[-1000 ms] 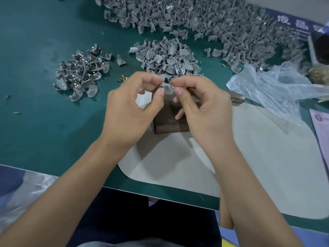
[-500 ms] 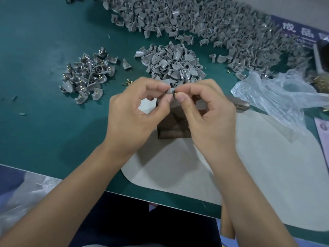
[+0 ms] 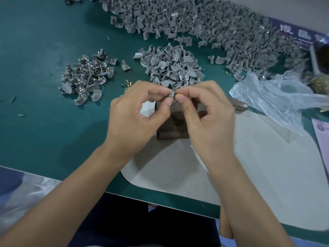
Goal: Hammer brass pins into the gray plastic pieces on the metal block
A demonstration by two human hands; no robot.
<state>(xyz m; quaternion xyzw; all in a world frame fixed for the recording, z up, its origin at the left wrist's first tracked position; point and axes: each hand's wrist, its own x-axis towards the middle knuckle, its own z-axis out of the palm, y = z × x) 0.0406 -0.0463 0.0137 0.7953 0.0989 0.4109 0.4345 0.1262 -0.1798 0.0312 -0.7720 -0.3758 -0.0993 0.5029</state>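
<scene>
Though over the metal block (image 3: 173,128), gray piece (image 3: 171,95) between both hands' fingers (image 3: 170,101).

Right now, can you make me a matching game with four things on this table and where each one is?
Things:
1. metal block
2. clear plastic bag
3. small pile with brass pins in it
4. gray piece

Places:
A. on the green table, to the left of the hands
B. pinched between the fingertips of both hands
C. on the pale mat, under the hands
D. at the right side, beyond the right hand

Pairs: 1-C, 2-D, 3-A, 4-B
</scene>
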